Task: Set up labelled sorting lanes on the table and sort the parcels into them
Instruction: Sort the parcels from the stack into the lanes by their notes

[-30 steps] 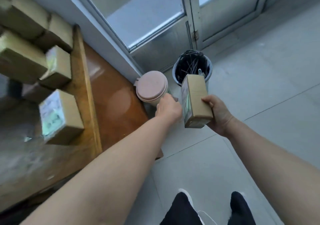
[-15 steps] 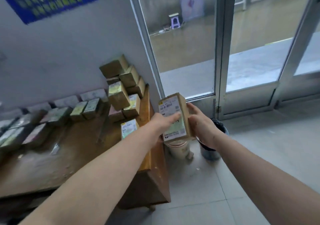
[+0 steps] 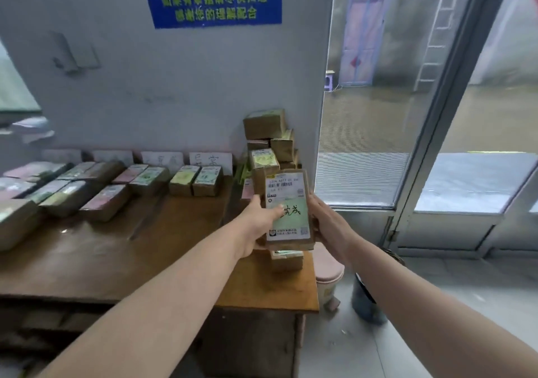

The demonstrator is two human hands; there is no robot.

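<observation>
Gripping a brown parcel (image 3: 286, 203) upright in both hands, printed label facing the camera. Clasping its left edge with the left hand (image 3: 257, 226), thumb lying across the green handwritten patch; curling the right hand (image 3: 327, 226) round its right edge. Holding it in the air over the right end of the wooden table (image 3: 116, 261), just above a smaller parcel (image 3: 286, 260) lying beneath the hands. Facing a leaning stack of parcels (image 3: 266, 142) just beyond the hands, against the wall. Looking left of the left hand at sorted parcels (image 3: 116, 185) lying in rows, each row running back toward white paper cards (image 3: 210, 161) propped at the wall. Standing over a pink bin (image 3: 329, 273) and a dark bin (image 3: 364, 299) on the floor below the right hand.
</observation>
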